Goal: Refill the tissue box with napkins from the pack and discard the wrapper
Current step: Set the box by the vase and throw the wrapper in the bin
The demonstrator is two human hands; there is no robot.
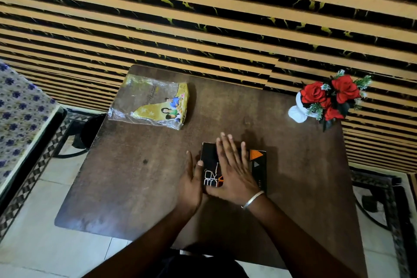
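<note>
A black tissue box (257, 169) with orange and white markings lies flat on the brown wooden table (140, 183), near its middle front. My right hand (232, 169) rests flat on the box's top, fingers spread, a silver bangle on the wrist. My left hand (191, 185) presses edge-on against the box's left side, thumb on its top. A yellow and clear plastic wrapper (150, 102) lies flattened and looks empty at the table's far left, apart from both hands. No napkins show.
A white vase with red artificial roses (327, 99) stands at the table's far right corner. A striped black and tan wall runs behind. A patterned cloth surface (20, 115) sits to the left, and a dark round object (92, 128) is on the floor below.
</note>
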